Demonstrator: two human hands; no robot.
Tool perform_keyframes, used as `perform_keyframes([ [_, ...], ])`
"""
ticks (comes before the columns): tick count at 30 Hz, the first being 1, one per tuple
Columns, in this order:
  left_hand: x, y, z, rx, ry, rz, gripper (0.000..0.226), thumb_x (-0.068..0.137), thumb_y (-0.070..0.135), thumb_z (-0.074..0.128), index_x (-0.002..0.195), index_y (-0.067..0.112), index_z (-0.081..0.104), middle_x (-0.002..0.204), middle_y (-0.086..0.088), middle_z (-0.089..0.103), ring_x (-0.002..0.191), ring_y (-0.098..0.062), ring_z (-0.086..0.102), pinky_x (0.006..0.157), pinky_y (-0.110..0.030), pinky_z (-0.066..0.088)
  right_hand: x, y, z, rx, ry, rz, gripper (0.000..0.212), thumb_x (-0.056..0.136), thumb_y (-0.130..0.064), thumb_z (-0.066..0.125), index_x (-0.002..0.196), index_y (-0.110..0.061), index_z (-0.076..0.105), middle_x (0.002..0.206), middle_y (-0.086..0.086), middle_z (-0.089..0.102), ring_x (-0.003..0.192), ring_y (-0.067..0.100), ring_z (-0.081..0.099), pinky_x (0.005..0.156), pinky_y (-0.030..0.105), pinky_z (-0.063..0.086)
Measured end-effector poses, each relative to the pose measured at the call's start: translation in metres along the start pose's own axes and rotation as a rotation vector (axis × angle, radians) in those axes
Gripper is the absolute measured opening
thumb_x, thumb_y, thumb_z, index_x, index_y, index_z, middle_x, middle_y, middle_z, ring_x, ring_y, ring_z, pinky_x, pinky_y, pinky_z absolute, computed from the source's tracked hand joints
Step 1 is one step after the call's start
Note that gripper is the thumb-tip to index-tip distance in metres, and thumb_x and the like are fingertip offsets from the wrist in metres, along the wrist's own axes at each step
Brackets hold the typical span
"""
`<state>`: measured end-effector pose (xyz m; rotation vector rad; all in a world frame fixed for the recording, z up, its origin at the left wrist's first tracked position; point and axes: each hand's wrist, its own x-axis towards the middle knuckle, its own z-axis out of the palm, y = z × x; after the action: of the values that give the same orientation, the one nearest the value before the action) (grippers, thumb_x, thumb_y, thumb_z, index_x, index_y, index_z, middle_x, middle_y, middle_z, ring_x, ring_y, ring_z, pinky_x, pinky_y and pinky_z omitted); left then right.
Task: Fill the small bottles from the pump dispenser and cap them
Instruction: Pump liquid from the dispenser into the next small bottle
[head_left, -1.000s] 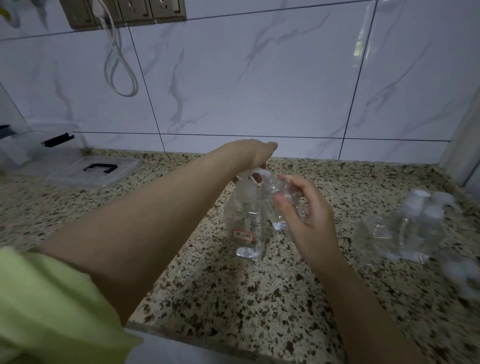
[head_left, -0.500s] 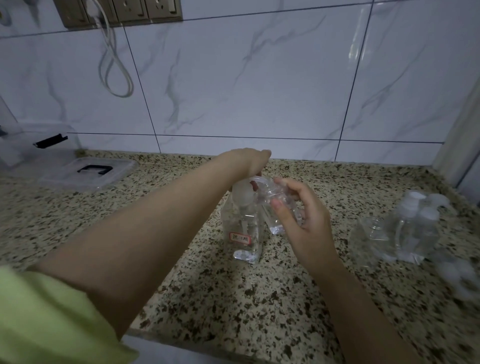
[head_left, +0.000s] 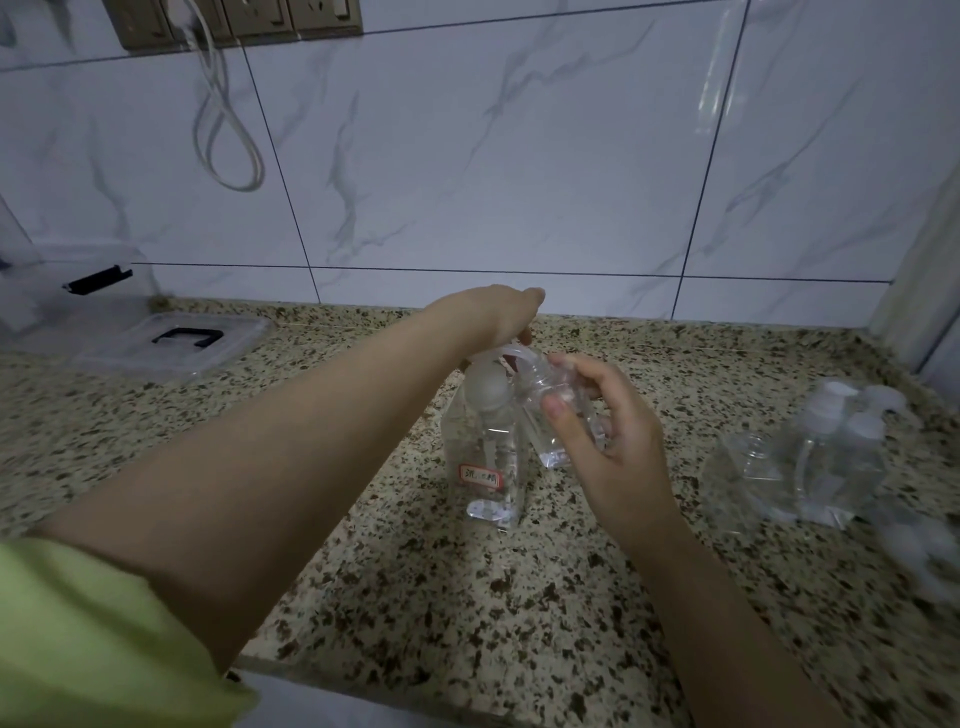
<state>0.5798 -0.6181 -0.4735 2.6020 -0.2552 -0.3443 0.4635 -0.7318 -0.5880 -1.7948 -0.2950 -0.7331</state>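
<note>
A clear pump dispenser (head_left: 485, 457) with a red-edged label stands on the speckled counter. My left hand (head_left: 498, 317) rests on top of its pump head, fingers bent down over it. My right hand (head_left: 608, 436) holds a small clear bottle (head_left: 556, 410) tilted, with its open mouth up against the pump's spout. A little clear liquid shows in the small bottle's lower end. A cluster of small clear bottles with white pump caps (head_left: 826, 457) lies at the right.
A clear plastic box (head_left: 57, 301) and its lid (head_left: 176, 343) with a black handle sit at the back left. The tiled wall stands close behind, with a white cable (head_left: 223, 130) hanging from sockets. The counter's front edge runs near my arms.
Both hands, the dispenser and the small bottle hold about the same positions; only the camera view has shifted slightly.
</note>
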Motion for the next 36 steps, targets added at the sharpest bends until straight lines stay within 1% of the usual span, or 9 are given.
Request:
perform_keyframes([
  [6,-0.001,0.005,-0.001,-0.014,-0.029,-0.032,0.064,0.104,0.052,0.018,0.117,0.012,0.066,0.101,-0.007,0.066,0.095,-0.030,0.060,0.066,-0.033,0.042,0.000,-0.001,0.000,0.047,-0.013,0.024,0.037,0.093,-0.045,0.059,0.127,-0.031,0.060,0.121,-0.027,0.064,0.117,-0.004,0.060,0.096,0.020,0.050],
  [9,-0.002,0.003,-0.003,-0.048,0.001,-0.032,0.063,0.104,0.051,0.018,0.115,0.012,0.067,0.083,-0.001,0.065,0.089,-0.027,0.063,0.060,-0.030,0.040,0.000,-0.002,0.001,0.068,-0.010,0.025,0.033,0.094,-0.044,0.061,0.125,-0.032,0.060,0.122,-0.022,0.065,0.119,0.002,0.060,0.097,0.025,0.051],
  [14,-0.002,0.002,0.002,-0.033,0.039,-0.017,0.064,0.104,0.050,0.019,0.111,0.012,0.070,0.111,-0.012,0.065,0.096,-0.030,0.062,0.077,-0.034,0.043,-0.002,0.000,0.001,0.072,-0.011,0.028,0.029,0.097,-0.032,0.064,0.125,-0.026,0.061,0.121,-0.024,0.064,0.116,-0.006,0.059,0.094,0.009,0.046],
  [19,-0.005,0.000,0.003,-0.041,0.042,-0.027,0.063,0.105,0.049,0.019,0.113,0.012,0.070,0.081,-0.001,0.061,0.089,-0.025,0.054,0.070,-0.032,0.038,-0.002,0.003,0.001,0.053,-0.010,0.022,0.031,0.098,-0.035,0.064,0.127,-0.024,0.061,0.118,-0.024,0.065,0.114,-0.001,0.061,0.095,0.016,0.049],
  [23,-0.004,-0.001,0.001,-0.057,0.067,-0.020,0.064,0.104,0.050,0.020,0.111,0.013,0.071,0.102,-0.008,0.069,0.092,-0.025,0.058,0.069,-0.031,0.039,-0.002,0.003,0.002,0.052,-0.006,0.005,0.035,0.095,-0.044,0.057,0.127,-0.028,0.060,0.123,-0.024,0.064,0.120,0.000,0.060,0.100,0.023,0.050],
  [27,-0.007,0.001,0.002,-0.055,0.050,-0.042,0.062,0.105,0.047,0.020,0.115,0.011,0.068,0.074,0.001,0.060,0.071,-0.017,0.051,0.057,-0.028,0.035,-0.003,0.003,0.001,0.046,-0.014,0.011,0.030,0.097,-0.035,0.060,0.126,-0.028,0.060,0.125,-0.027,0.063,0.121,-0.004,0.058,0.099,0.014,0.046],
  [29,-0.010,0.002,0.001,-0.067,0.045,-0.043,0.061,0.105,0.046,0.019,0.117,0.010,0.067,0.080,-0.002,0.063,0.073,-0.018,0.052,0.059,-0.028,0.036,-0.003,0.003,0.001,0.056,-0.020,0.014,0.027,0.099,-0.029,0.062,0.126,-0.027,0.060,0.123,-0.026,0.063,0.119,-0.004,0.059,0.096,0.011,0.047],
  [32,-0.011,0.004,0.000,-0.039,0.022,-0.046,0.059,0.106,0.042,0.018,0.125,0.009,0.063,0.119,-0.013,0.063,0.091,-0.026,0.051,0.075,-0.032,0.038,-0.003,0.002,0.001,0.057,-0.015,0.007,0.027,0.098,-0.029,0.061,0.125,-0.027,0.060,0.121,-0.028,0.064,0.116,-0.005,0.060,0.094,0.010,0.046],
  [36,-0.011,0.002,-0.001,-0.064,0.039,-0.036,0.061,0.105,0.047,0.020,0.116,0.011,0.068,0.085,-0.003,0.064,0.075,-0.019,0.053,0.060,-0.029,0.036,-0.002,0.002,0.002,0.060,-0.019,0.007,0.025,0.100,-0.024,0.063,0.125,-0.025,0.060,0.119,-0.026,0.064,0.115,-0.006,0.060,0.092,0.008,0.046],
])
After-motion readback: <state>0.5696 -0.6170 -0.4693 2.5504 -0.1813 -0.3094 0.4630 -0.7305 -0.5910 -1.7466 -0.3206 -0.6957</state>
